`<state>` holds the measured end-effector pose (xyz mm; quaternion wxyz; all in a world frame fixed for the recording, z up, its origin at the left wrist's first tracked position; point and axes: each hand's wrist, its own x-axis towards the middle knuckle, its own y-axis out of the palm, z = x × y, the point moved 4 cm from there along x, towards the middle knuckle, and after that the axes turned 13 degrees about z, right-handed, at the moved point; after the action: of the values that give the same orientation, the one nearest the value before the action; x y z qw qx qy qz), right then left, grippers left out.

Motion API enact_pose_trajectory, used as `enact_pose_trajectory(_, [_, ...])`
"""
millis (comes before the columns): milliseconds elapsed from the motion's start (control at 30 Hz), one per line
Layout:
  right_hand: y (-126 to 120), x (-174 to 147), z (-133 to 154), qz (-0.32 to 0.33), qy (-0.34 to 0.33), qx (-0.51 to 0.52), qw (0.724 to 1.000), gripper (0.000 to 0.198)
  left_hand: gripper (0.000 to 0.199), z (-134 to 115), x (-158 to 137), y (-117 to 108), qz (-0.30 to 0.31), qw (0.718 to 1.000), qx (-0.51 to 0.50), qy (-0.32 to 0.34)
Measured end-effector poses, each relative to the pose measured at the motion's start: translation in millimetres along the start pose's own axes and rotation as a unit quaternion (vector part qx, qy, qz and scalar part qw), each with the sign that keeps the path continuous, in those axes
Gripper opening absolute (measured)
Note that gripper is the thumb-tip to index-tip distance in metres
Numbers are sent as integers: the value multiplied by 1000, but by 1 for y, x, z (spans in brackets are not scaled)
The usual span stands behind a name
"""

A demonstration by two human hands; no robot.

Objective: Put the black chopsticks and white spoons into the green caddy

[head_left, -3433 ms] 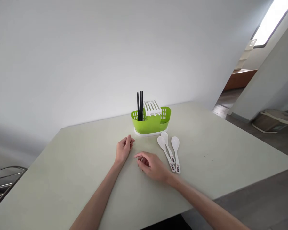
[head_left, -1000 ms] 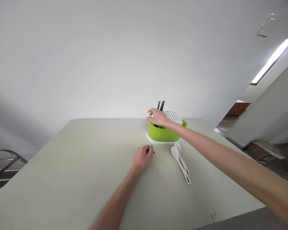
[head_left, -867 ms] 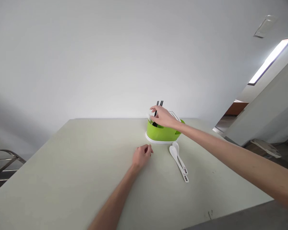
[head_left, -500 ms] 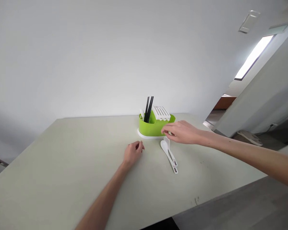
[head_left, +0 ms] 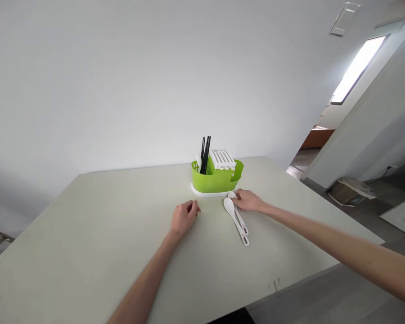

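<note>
Two white spoons (head_left: 235, 220) lie partly crossed on the table, their handles toward me with small dark markings at the ends. My right hand (head_left: 249, 200) is at the farther spoon, its thumb and fingers closed about the neck just below the bowl, which still rests low at the tabletop. Left of the spoons, my left hand (head_left: 184, 216) rests on the table with fingers curled in, and nothing shows in it. Just behind both hands stands a green cutlery holder (head_left: 211, 183) on a white base. Black chopsticks (head_left: 205, 155) and a white spoon (head_left: 199, 161) stand in its left compartment.
A white slotted rack (head_left: 223, 159) sits over the middle of the holder. The pale table (head_left: 97, 234) meets a white wall (head_left: 138, 90) at the back. Beyond its right edge, a box (head_left: 351, 191) stands on the floor.
My right hand has come down from in front of the holder to the farther spoon and closed on it. The left hand has stayed in place. The view has shifted slightly.
</note>
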<state>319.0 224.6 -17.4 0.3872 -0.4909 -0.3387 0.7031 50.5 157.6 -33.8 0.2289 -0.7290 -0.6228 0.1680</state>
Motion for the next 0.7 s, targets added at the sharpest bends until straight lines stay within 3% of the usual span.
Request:
enact_pose_trajectory(167, [3, 8, 0, -8, -10, 26, 1000, 26, 50, 0, 0, 0, 3, 1000, 4, -2])
enact_pose_trajectory(367, [-34, -24, -4, -117, -31, -29, 992, 25, 51, 2, 0, 0, 5, 1000, 10, -2])
enact_pose_trajectory(500, [-74, -67, 14, -264, -100, -93, 955, 29, 51, 2, -1, 0, 2, 1000, 16, -1])
enact_pose_trajectory(700, [-124, -107, 75, -381, -203, 5, 902, 30, 51, 2, -1, -2, -3, 1000, 13, -10])
